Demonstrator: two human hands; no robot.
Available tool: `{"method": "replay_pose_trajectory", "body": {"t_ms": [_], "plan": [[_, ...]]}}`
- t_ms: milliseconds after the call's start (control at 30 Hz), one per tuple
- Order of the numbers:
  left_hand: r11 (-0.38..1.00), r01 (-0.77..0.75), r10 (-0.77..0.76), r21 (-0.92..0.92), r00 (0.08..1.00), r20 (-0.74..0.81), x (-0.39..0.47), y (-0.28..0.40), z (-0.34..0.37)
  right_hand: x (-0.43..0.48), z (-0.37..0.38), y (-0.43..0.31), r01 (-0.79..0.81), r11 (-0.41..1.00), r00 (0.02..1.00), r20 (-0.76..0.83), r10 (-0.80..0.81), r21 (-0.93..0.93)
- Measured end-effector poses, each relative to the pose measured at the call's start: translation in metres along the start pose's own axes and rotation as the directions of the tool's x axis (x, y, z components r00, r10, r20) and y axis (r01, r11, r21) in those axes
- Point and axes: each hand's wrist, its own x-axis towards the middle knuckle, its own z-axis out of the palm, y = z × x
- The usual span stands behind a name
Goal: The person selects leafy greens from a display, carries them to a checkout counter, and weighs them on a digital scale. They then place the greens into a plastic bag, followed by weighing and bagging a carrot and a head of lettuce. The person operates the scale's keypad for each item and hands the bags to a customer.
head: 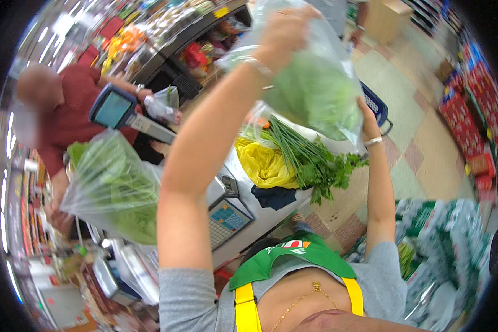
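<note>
Above the counter, a clear plastic bag of leafy green vegetables hangs between my two hands. My left hand is raised high and grips the gathered top of the bag, slightly blurred. At the bag's right side, my right hand holds the plastic lower down; its fingers are partly hidden. Below the bag lie a bundle of green onions, leafy herbs and a crumpled yellow plastic bag. A second clear bag of leafy greens stands left of my left arm.
A counter scale has a keypad and a pole display. A person in a maroon shirt stands at left, holding a small plastic bag. A blue basket is beyond my right hand. Wrapped bottle packs sit at right.
</note>
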Motion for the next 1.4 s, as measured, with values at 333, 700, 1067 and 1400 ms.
{"method": "replay_pose_trajectory", "body": {"t_ms": [333, 700, 1067, 1400], "plan": [[0.726, 0.038, 0.03, 0.686, 0.996, -0.087, 0.016, -0.197, -0.068, 0.046, -0.048, 0.097, -0.085, 0.762, 0.935, -0.317, -0.162, -0.641], [0.712, 0.195, -0.227, 0.675, 0.973, -0.042, -0.122, -0.235, -0.073, 0.016, -0.075, 0.083, -0.109, 0.539, 0.993, -0.068, 0.095, -0.835], [0.66, 0.022, 0.343, 0.751, 0.881, -0.327, -0.194, -0.147, -0.046, 0.023, -0.06, 0.046, 0.143, 0.19, 0.959, 0.089, -0.267, -0.971], [0.635, -0.042, 0.344, 0.771, 0.909, -0.234, -0.406, -0.062, -0.067, -0.135, 0.149, 0.145, 0.316, 0.676, 0.732, 0.624, 0.274, -0.666]]}}
